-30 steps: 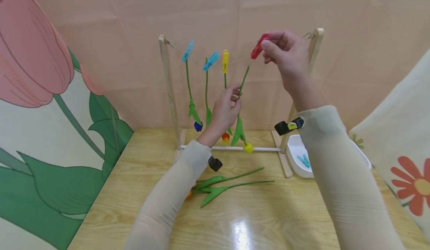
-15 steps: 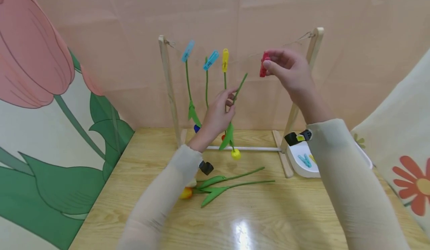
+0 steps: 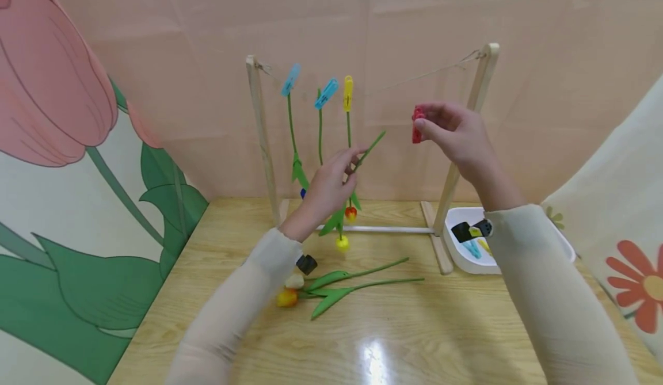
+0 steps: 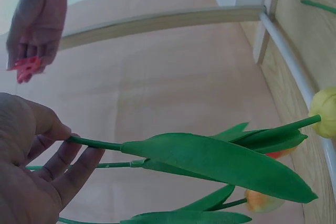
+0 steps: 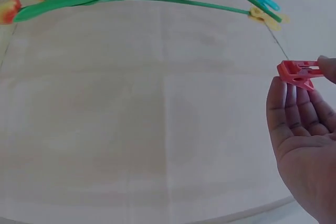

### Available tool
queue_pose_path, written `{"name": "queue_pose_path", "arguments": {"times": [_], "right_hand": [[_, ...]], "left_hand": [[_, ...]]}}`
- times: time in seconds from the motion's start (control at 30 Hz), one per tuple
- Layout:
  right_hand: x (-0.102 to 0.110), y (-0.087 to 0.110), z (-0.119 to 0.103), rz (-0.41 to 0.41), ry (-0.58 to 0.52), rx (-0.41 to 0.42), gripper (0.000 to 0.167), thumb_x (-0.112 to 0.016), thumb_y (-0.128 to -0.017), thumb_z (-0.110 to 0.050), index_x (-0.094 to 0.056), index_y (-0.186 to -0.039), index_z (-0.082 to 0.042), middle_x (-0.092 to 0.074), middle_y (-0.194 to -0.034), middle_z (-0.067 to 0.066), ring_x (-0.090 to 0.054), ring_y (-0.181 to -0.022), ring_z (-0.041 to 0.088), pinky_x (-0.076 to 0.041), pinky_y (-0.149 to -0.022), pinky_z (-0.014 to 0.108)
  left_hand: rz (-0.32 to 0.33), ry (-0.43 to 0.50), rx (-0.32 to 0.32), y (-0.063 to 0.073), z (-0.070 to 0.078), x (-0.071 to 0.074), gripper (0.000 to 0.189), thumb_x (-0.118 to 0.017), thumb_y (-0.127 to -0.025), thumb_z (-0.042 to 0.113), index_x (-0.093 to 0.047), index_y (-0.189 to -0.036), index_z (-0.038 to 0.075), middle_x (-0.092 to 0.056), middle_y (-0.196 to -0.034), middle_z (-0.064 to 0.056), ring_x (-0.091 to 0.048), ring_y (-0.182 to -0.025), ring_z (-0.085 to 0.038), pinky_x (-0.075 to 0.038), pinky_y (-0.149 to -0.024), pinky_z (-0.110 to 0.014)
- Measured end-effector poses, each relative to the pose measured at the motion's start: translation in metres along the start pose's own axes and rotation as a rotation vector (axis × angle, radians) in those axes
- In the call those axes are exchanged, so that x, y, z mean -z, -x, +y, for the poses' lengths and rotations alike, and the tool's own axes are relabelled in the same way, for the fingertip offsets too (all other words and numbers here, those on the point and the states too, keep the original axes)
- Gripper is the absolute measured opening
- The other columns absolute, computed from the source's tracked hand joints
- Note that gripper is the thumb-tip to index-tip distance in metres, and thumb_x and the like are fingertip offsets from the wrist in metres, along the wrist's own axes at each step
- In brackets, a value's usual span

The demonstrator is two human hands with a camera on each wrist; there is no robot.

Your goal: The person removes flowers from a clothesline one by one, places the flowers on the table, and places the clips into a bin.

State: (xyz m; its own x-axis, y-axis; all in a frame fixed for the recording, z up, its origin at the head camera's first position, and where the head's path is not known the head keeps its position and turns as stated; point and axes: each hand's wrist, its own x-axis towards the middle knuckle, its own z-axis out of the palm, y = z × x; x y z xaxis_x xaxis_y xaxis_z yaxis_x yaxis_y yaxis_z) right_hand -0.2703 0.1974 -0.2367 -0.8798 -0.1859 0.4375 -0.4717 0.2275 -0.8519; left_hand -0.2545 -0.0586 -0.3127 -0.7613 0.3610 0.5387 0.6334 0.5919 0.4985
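Observation:
My left hand pinches the green stem of a yellow tulip, whose bloom hangs down and whose bare stem end points up to the right. In the left wrist view, thumb and fingers grip that stem above its long leaf. To the right, my right hand holds a red clothespin between thumb and fingertips, below the string. Three tulips hang upside down from the string by two blue clothespins and a yellow clothespin; my left hand partly covers them.
A wooden frame with a right post and a white bottom bar carries the string. Tulips with an orange bloom and a white bloom lie on the table. A white tray at right contains clothespins.
My right hand has lowered the red clothespin and moved it slightly right, away from the string. My left hand has shifted down and left, tilting the yellow tulip's stem further over.

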Motion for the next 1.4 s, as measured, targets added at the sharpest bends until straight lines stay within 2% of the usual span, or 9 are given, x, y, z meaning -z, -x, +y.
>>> {"name": "queue_pose_path", "arguments": {"times": [0.2,0.4,0.67,0.83,0.97,1.23,1.33,1.4], "right_hand": [[0.007,0.011,0.013,-0.013,0.070,-0.035,0.037,-0.068,-0.098,-0.019,-0.061,-0.130,-0.001,-0.067,-0.108,-0.002,-0.065,-0.094,0.013,-0.054,-0.084,0.014],[0.018,0.023,0.030,-0.031,0.099,-0.061,0.033,-0.067,-0.099,-0.020,-0.063,-0.128,-0.004,-0.067,-0.106,-0.006,-0.065,-0.091,0.010,-0.054,-0.083,0.014],[0.035,0.039,0.050,-0.041,0.136,-0.033,0.029,-0.065,-0.100,-0.015,-0.065,-0.127,-0.005,-0.068,-0.103,-0.003,-0.066,-0.088,0.010,-0.054,-0.082,0.014],[0.044,0.049,0.059,-0.035,0.154,-0.079,0.031,-0.066,-0.100,-0.017,-0.064,-0.128,-0.006,-0.067,-0.105,-0.008,-0.065,-0.091,0.009,-0.053,-0.083,0.012],[0.051,0.057,0.068,-0.026,0.163,-0.116,0.031,-0.066,-0.099,-0.017,-0.063,-0.128,-0.006,-0.068,-0.103,-0.010,-0.065,-0.091,0.008,-0.053,-0.081,0.012],[0.065,0.070,0.088,-0.035,0.192,-0.184,0.039,-0.064,-0.101,-0.023,-0.058,-0.132,0.000,-0.068,-0.104,-0.009,-0.065,-0.091,0.007,-0.054,-0.080,0.014],[0.071,0.076,0.094,-0.030,0.221,-0.227,0.044,-0.064,-0.101,-0.029,-0.057,-0.135,-0.002,-0.067,-0.106,-0.011,-0.064,-0.093,0.006,-0.053,-0.080,0.012],[0.075,0.080,0.098,-0.024,0.233,-0.249,0.045,-0.063,-0.101,-0.032,-0.056,-0.135,-0.005,-0.066,-0.106,-0.012,-0.063,-0.093,0.005,-0.052,-0.080,0.011]], "left_hand": [[-0.045,-0.019,0.029,0.004,-0.002,0.004,0.055,-0.058,-0.097,-0.003,-0.049,-0.148,0.015,-0.062,-0.121,-0.004,-0.063,-0.097,-0.014,-0.054,-0.071,-0.022],[-0.077,-0.044,0.007,0.010,-0.004,0.007,0.051,-0.056,-0.097,-0.004,-0.051,-0.146,0.012,-0.063,-0.122,-0.006,-0.064,-0.093,-0.013,-0.054,-0.069,-0.022],[-0.109,-0.079,-0.018,0.018,-0.005,0.009,0.050,-0.057,-0.097,-0.004,-0.052,-0.144,0.014,-0.064,-0.121,-0.004,-0.062,-0.086,-0.012,-0.052,-0.064,-0.022],[-0.121,-0.103,-0.036,0.023,-0.008,0.009,0.052,-0.057,-0.097,-0.005,-0.054,-0.144,0.015,-0.065,-0.120,-0.005,-0.059,-0.078,-0.012,-0.049,-0.059,-0.022],[-0.140,-0.112,-0.027,0.026,-0.010,0.009,0.053,-0.056,-0.097,-0.004,-0.053,-0.145,0.018,-0.065,-0.121,-0.003,-0.057,-0.076,-0.012,-0.047,-0.057,-0.023],[-0.177,-0.137,-0.017,0.032,-0.013,0.008,0.050,-0.058,-0.098,-0.002,-0.055,-0.144,0.019,-0.064,-0.129,-0.001,-0.060,-0.080,-0.011,-0.046,-0.053,-0.021],[-0.188,-0.166,-0.026,0.033,-0.014,0.007,0.051,-0.059,-0.097,-0.003,-0.055,-0.144,0.018,-0.065,-0.130,-0.001,-0.063,-0.087,-0.012,-0.048,-0.055,-0.022],[-0.209,-0.184,-0.020,0.034,-0.016,0.006,0.050,-0.058,-0.098,-0.002,-0.055,-0.144,0.018,-0.065,-0.131,-0.001,-0.065,-0.097,-0.013,-0.050,-0.059,-0.022]]}}
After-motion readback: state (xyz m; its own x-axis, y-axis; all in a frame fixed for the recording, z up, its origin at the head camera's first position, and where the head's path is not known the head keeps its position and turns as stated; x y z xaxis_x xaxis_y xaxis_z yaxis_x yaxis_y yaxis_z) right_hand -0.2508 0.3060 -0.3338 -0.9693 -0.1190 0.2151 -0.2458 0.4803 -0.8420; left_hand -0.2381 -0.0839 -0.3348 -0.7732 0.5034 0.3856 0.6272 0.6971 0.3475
